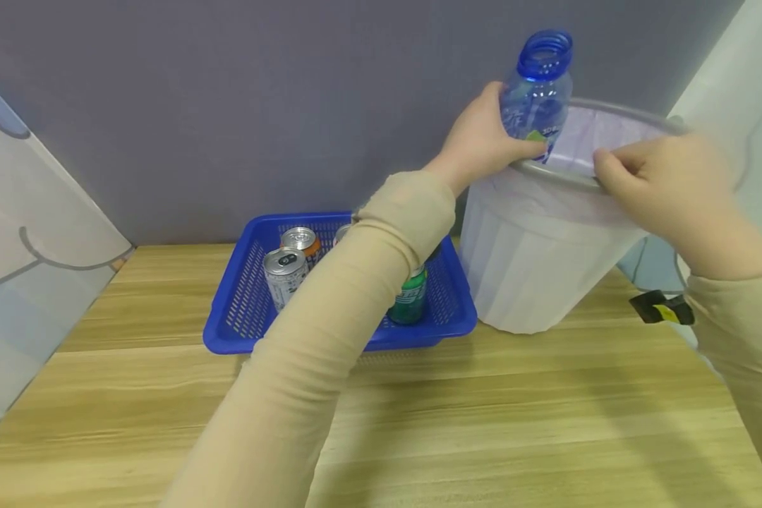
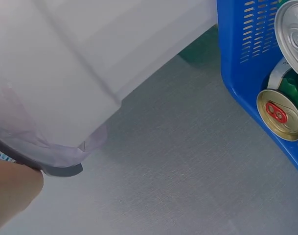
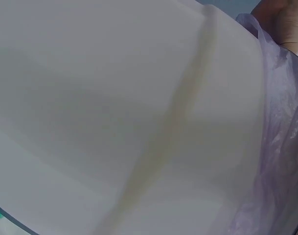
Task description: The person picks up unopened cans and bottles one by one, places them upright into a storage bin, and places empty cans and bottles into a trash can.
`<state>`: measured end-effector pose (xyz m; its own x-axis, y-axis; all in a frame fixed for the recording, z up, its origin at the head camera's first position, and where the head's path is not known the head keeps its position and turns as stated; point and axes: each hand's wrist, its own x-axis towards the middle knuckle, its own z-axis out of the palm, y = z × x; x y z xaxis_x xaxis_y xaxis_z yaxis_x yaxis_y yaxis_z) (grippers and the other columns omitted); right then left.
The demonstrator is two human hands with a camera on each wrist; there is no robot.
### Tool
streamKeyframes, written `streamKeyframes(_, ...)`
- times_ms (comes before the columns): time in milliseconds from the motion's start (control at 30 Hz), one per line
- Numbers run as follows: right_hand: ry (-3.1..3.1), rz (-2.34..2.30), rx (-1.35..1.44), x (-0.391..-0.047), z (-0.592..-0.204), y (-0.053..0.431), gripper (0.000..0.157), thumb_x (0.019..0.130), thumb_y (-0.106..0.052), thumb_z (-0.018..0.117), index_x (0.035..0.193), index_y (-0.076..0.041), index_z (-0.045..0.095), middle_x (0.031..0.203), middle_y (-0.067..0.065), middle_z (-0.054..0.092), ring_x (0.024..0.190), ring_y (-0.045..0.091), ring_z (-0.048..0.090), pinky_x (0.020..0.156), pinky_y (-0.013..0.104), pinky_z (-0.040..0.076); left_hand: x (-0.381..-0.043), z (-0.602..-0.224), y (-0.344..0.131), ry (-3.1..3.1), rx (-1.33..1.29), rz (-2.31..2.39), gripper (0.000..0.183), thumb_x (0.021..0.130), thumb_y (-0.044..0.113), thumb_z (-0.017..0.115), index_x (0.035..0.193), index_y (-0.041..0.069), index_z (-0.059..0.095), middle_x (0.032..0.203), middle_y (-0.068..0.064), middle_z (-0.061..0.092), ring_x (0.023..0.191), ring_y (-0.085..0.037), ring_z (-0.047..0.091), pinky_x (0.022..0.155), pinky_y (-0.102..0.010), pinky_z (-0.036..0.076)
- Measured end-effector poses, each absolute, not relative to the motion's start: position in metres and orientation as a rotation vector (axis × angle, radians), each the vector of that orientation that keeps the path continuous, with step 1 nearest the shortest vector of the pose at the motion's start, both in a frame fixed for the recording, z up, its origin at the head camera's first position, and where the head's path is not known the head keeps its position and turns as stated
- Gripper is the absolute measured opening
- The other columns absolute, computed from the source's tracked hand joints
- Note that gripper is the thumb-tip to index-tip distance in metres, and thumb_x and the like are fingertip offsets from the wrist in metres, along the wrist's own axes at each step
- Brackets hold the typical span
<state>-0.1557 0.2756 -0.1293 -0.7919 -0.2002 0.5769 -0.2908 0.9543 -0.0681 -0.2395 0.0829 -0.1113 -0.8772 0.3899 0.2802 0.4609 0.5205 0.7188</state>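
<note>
In the head view my left hand (image 1: 479, 137) grips a clear blue plastic bottle (image 1: 536, 102) around its body. The bottle stands upright, its uncapped blue neck uppermost, and its lower end is hidden behind the rim of a white trash bin (image 1: 514, 261). At the opposite side of the opening, my right hand (image 1: 669, 187) pinches the bin's grey rim, thumb on the near side. The bin leans to the right. A pale purple liner bag (image 3: 281, 132) folds over its edge.
A blue plastic basket (image 1: 231, 303) sits left of the bin, holding several drink cans, among them a silver can (image 1: 286, 271) and a green can (image 1: 409, 300). My left sleeve hides part of it. Behind the wooden table (image 1: 482, 423) rises a grey panel (image 1: 228, 120).
</note>
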Motion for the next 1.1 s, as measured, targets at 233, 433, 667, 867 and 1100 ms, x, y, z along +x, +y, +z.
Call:
streamKeyframes(233,-2.501,0.219,0.352,-0.1562,-0.1294,0.2764,0.053,0.093,-0.029,0.041,0.045,-0.010,0.035,0.039,0.003,0.032,0.039,0.010,0.024,0.042,0.028,0.020,-0.2403,-0.1124,0.0831,-2.686,-0.737,-1.299,0.092,0.078,0.040,0.075,0.148,0.019,0.019,0.144,0.005,0.041,0.130,-0.005,0.041,0.106,-0.017,0.032)
streamKeyframes(433,-2.491,0.215,0.352,-0.1569,-0.1287,0.2766,0.052,0.093,-0.029,0.041,0.044,-0.010,0.035,0.039,0.003,0.032,0.040,0.010,0.024,0.042,0.028,0.019,-0.2412,-0.1141,0.0850,-2.768,-0.704,-1.132,0.090,0.084,0.054,0.062,0.150,0.019,0.013,0.149,0.005,0.035,0.136,-0.007,0.030,0.109,-0.019,0.027)
streamKeyframes(667,-2.508,0.204,0.359,-0.1571,-0.1292,0.2761,0.052,0.094,-0.029,0.040,0.045,-0.009,0.038,0.039,0.004,0.034,0.040,0.011,0.027,0.044,0.029,0.021,-0.2432,-0.1172,0.0871,-2.822,-0.689,-1.005,0.088,0.087,0.059,0.054,0.151,0.019,0.009,0.152,0.010,0.029,0.139,-0.008,0.019,0.111,-0.019,0.019)
streamKeyframes(867,-2.513,0.222,0.340,-0.1570,-0.1296,0.2781,0.052,0.093,-0.029,0.041,0.045,-0.009,0.038,0.039,0.004,0.035,0.041,0.011,0.027,0.044,0.028,0.021,-0.2435,-0.1167,0.0888,-2.824,-0.649,-1.055,0.087,0.082,0.054,0.064,0.149,0.022,0.018,0.149,0.010,0.033,0.138,-0.007,0.020,0.109,-0.019,0.022)
streamKeyframes(1100,-2.518,0.198,0.335,-0.1564,-0.1298,0.2805,0.052,0.093,-0.029,0.040,0.045,-0.009,0.039,0.039,0.004,0.034,0.041,0.012,0.027,0.044,0.029,0.021,-0.2417,-0.1158,0.0883,-2.833,-0.655,-1.078,0.086,0.079,0.055,0.065,0.147,0.024,0.023,0.147,0.011,0.035,0.137,-0.006,0.020,0.109,-0.019,0.024)
